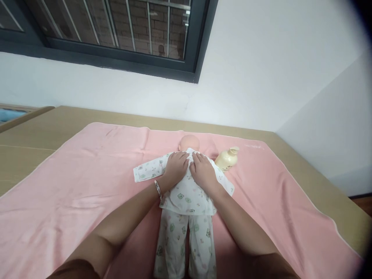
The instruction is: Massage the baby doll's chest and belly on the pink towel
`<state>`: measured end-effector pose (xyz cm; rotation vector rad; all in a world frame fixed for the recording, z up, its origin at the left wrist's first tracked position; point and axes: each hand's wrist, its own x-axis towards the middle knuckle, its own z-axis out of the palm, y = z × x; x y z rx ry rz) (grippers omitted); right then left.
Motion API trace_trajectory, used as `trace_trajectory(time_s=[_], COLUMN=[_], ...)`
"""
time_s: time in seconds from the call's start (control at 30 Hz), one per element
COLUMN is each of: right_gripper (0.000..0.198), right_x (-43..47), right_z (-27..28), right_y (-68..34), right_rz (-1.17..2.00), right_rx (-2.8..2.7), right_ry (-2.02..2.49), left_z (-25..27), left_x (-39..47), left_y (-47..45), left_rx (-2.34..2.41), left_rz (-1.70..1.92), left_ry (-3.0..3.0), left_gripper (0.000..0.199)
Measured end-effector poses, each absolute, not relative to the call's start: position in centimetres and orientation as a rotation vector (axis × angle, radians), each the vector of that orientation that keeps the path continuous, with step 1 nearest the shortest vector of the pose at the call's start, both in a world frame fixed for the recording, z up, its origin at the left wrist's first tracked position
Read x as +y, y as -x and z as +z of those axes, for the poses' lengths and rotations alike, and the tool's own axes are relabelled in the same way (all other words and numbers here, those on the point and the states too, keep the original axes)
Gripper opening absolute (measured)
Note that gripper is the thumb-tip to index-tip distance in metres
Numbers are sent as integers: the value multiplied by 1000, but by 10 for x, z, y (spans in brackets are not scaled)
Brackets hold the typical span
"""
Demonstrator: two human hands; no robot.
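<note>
A baby doll [189, 142] lies on a pink blanket, its bald head pointing away from me. It wears a white patterned top [188, 199] and matching trousers [200, 240]. Flat on the upper left of the top rests my left hand [176, 167], fingers stretched out, a silver bracelet [157, 188] on the wrist. My right hand [204, 171] lies flat on the upper right of the top, fingers extended toward the collar. One sleeve [149, 169] spreads out to the left; the other, on the right, is partly covered by my forearm. The doll's face does not show.
A cream pump bottle [227, 159] lies tilted on the blanket right of the doll. The pink blanket [87, 174] covers much of a wooden surface [75, 116]. Behind it rise a white wall [241, 77] and a dark-framed, barred window [194, 46].
</note>
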<state>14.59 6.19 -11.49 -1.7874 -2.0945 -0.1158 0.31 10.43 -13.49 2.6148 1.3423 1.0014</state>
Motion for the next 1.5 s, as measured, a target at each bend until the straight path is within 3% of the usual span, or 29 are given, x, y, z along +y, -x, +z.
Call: trace_trajectory(time_s=[0.2, 0.47, 0.67, 0.8, 1.03, 1.27, 1.5], right_gripper=[40, 52, 39, 47, 57, 51, 66], right_x=[46, 70, 47, 41, 60, 51, 62], right_z=[-106, -120, -108, -110, -120, -124, -128], right_y=[-139, -153, -137, -132, -144, -133, -132], right_rz=[-66, -74, -231, -272, -176, -295, -167], right_rx=[-1968, -2117, -2076, -2036, -2130, -2062, -1974], right_ry=[1963, 1812, 1888, 1997, 1914, 1899, 2018], left_z=[-135, -135, -139, -140, -142, -147, -151], left_x=[94, 110, 103, 100, 113, 112, 110], left_y=[-4, 0, 0, -1, 2, 4, 2], left_rx=[1480, 1293, 1319, 1365, 1275, 1225, 1299], left_rz=[1122, 983, 1248, 1290, 1112, 1226, 1246], left_ry=[-2567, -2689, -2607, -2543, -2473, -2476, -2454], left_gripper=[23, 33, 17, 14, 37, 27, 25])
